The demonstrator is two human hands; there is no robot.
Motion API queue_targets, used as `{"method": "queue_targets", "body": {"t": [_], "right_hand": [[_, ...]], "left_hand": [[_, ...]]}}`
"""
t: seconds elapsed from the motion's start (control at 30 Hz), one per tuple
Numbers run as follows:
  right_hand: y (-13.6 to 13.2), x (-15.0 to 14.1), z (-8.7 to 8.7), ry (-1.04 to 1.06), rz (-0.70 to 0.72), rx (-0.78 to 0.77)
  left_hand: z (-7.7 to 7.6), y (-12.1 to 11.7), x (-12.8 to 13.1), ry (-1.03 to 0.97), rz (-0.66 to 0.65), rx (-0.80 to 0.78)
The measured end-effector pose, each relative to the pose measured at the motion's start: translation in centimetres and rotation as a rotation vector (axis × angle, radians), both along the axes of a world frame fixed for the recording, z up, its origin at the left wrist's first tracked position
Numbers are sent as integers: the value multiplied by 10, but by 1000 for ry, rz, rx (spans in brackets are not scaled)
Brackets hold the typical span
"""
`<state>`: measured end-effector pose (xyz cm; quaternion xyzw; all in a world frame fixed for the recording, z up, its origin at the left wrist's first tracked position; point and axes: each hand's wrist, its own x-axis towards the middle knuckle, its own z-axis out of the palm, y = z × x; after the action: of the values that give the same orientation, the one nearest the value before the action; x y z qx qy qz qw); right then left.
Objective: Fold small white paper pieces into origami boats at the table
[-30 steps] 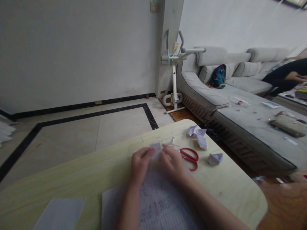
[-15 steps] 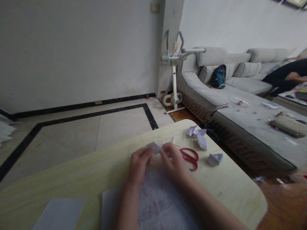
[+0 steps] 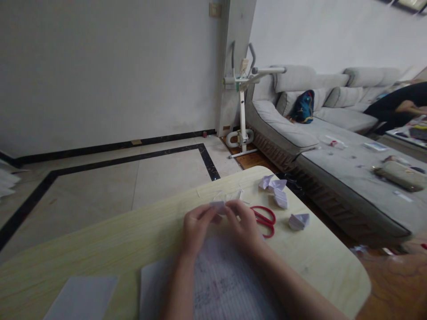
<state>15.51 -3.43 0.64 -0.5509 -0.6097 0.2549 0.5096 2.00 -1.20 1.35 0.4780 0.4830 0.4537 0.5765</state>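
Observation:
A small folded piece of white paper is pinched between my two hands above the far part of the table. My left hand grips its left side, thumb on the near face. On the right side, my right hand holds it with thumb and fingers. Beneath my forearms lies a lined sheet with handwriting. Red-handled scissors rest just right of my right hand, their blades hidden. Several folded paper pieces sit toward the table's right edge, with one more folded piece nearer.
Thin paper scraps lie beyond my hands on the pale wooden table. A blank white sheet is at the lower left. Past the table's right edge stands a grey sofa with a backpack; a person sits farther back.
The paper between my hands has turned and now shows a smaller, flatter face instead of a pointed corner. My left hand has shifted slightly to the right.

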Motion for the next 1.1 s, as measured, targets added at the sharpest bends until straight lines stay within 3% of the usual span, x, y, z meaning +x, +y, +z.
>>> {"method": "queue_targets", "body": {"t": [0.1,0.2,0.3,0.4,0.53,0.7,0.87,1.1], "right_hand": [[1,1,1,138,-33,-19],[6,7,4,544,-30,-77],[11,16,9,1014,116,-219],[12,23,13,1240,327,-335],[9,25,17,1349,488,-384],[8,25,19,1341,565,-420],[9,26,16,1313,577,-434],[9,28,17,1436,624,-454]], "left_hand": [[-1,0,-1,17,19,21],[-2,1,-1,81,57,35],[-1,2,0,125,43,57],[-3,2,3,131,3,102],[-10,1,4,138,-45,167],[-16,1,4,148,-158,309],[-11,-1,5,121,-177,240],[-11,-2,4,145,-165,202]]}}
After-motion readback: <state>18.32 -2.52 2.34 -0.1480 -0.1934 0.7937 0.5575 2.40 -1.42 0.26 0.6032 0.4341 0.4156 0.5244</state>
